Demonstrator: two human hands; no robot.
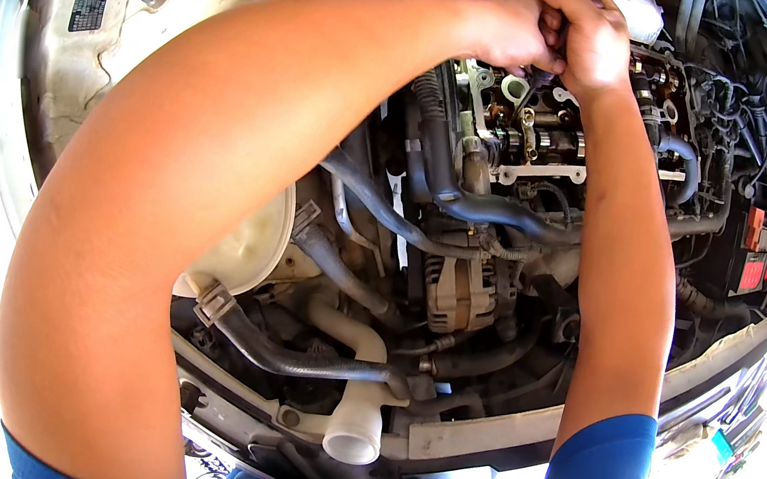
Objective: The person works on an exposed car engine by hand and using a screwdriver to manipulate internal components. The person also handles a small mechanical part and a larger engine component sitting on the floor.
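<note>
My left hand (512,28) and my right hand (594,49) meet over the far part of a car's engine bay. The fingers of both are closed and pressed together, and a small dark piece (538,77) shows just under them. What it is I cannot make out, since the fingers cover most of it. Below the hands lies the uncovered top of the engine, with camshafts (561,146) showing inside its metal edge (542,173). A silvery metal cover (635,8) sits right behind my right hand.
Nearer stands the alternator (461,298), with dark hoses (508,222) crossing above it. A white plastic filler neck (353,432) rises at the front edge, beside a thick black hose (292,359). The battery (758,257) is at the right, and a pale reservoir (264,238) sits partly behind my left arm.
</note>
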